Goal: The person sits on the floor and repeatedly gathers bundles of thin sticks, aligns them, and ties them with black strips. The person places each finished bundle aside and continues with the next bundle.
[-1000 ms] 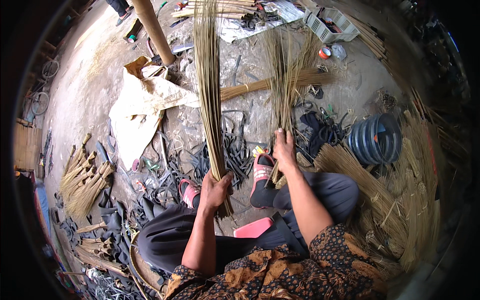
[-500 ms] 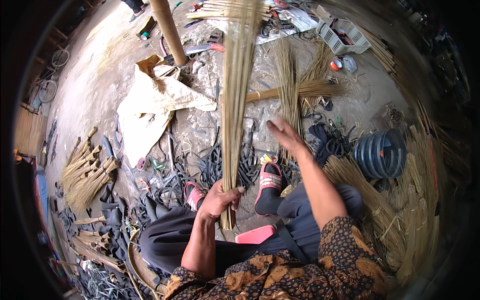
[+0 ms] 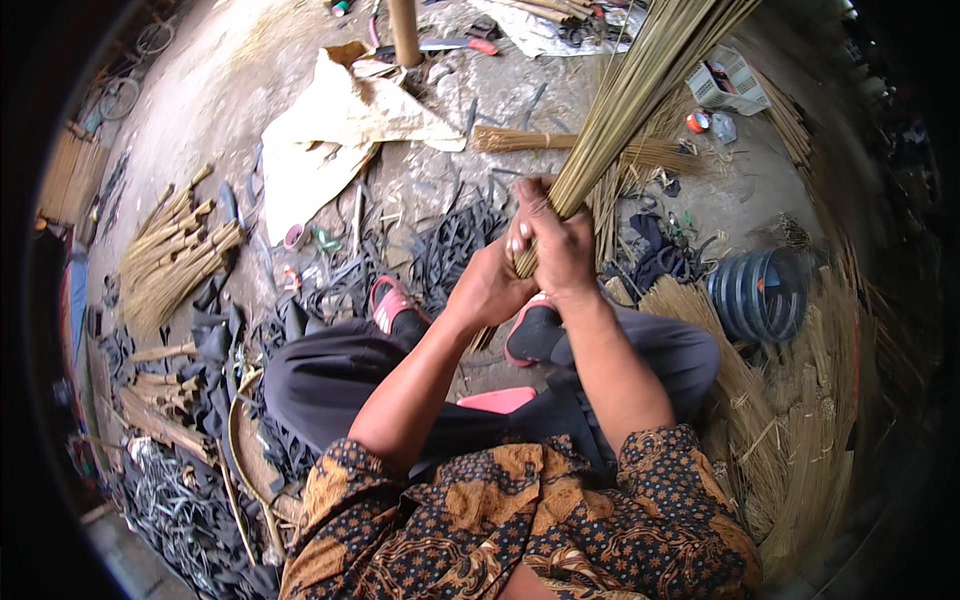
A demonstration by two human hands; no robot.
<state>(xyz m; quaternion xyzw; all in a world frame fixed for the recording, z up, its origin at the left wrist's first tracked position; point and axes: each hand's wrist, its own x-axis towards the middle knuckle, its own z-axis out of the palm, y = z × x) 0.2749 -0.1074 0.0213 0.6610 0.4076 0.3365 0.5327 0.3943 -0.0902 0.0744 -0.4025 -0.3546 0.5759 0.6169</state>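
While both hands grip, long tan stick bundle, tilted, slender

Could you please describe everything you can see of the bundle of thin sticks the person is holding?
The bundle of sticks is a sheaf of long, thin, straw-coloured stalks that look like dried plant ribs. It leans from the hands up toward the upper right, fanning wider as it runs out of the picture. Its lower end is gathered tight where the right hand wraps around it and the left hand clasps it just below; a short stub pokes out beneath them, above the pink sandals.
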